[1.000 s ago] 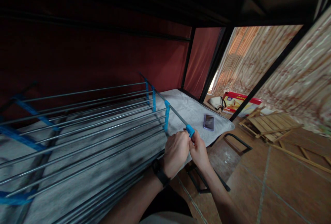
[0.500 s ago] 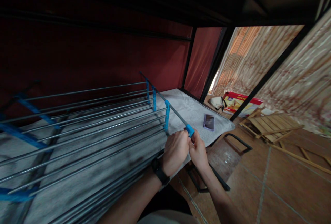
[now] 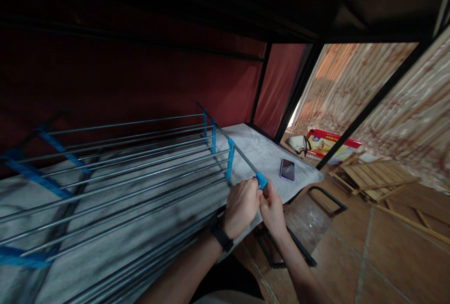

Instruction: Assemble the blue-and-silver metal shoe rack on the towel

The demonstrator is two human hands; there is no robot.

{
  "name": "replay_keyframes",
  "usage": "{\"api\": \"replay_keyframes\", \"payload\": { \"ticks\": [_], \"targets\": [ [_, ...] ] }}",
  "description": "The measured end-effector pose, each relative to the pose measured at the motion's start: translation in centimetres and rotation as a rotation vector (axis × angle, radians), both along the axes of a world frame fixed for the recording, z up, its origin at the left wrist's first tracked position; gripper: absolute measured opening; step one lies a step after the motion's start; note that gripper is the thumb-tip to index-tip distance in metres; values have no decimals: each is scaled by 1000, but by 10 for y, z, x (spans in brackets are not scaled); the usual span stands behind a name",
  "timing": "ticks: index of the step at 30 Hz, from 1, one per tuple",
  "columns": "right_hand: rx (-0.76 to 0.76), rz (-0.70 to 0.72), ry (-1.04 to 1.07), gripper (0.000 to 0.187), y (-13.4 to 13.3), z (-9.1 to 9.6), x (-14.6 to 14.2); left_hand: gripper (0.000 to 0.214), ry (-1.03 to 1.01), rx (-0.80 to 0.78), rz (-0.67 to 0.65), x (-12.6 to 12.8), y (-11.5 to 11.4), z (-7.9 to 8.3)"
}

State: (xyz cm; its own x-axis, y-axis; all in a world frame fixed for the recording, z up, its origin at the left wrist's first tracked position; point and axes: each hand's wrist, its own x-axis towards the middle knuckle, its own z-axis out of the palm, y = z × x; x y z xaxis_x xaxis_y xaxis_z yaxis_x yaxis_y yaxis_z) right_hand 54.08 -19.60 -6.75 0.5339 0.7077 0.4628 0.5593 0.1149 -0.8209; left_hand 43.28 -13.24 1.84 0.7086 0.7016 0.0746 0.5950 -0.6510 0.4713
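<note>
A rack of grey metal rods with blue plastic brackets, like a clothes drying rack (image 3: 151, 171), lies across a grey-white sheet. At its near right corner a blue plastic connector (image 3: 261, 181) sits on the end of a grey tube (image 3: 245, 158). My left hand (image 3: 242, 204), with a black watch on its wrist, is closed around the corner by the connector. Pressed beside it, my right hand (image 3: 272, 205) pinches the same blue connector. Parts of the fingers on both hands hide each other and the joint.
A phone (image 3: 287, 170) lies on the sheet (image 3: 253, 137) right of the rack. Beside the bed stands a chair (image 3: 309, 219). Further off are a red-yellow box (image 3: 332, 144) and a folded wooden piece (image 3: 379, 177) on the tiled floor. Black bed posts and an upper bunk frame the space.
The view has shifted slightly, so everything sits a little lower and further right. Both hands stay closed at the blue connector, with barely any movement relative to the rack.
</note>
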Motion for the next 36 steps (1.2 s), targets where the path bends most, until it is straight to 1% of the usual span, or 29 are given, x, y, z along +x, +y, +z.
{"api": "replay_keyframes", "payload": {
  "ticks": [6,11,18,21,26,29,33,36],
  "targets": [
    [4,8,-6,33,0,3,-1,17,-68,-6,-2,0,2,-4],
    [-20,3,8,30,-1,5,-3,18,-52,-3,4,1,1,-4],
    [-48,10,8,32,-3,4,-5,17,-66,-10,1,-1,2,-4],
    [-42,25,29,33,-3,2,-4,16,-51,6,-14,-3,-1,-2],
    [-26,25,74,35,-1,-4,-1,18,12,38,-18,-5,-7,8],
    [6,29,110,36,0,-7,0,19,29,56,-29,-4,-10,12],
    [9,37,133,40,-1,-9,3,18,1,101,-75,-5,-15,11],
    [-19,42,120,43,-2,-10,6,25,-43,171,-36,-10,-19,7]
  ]
}}
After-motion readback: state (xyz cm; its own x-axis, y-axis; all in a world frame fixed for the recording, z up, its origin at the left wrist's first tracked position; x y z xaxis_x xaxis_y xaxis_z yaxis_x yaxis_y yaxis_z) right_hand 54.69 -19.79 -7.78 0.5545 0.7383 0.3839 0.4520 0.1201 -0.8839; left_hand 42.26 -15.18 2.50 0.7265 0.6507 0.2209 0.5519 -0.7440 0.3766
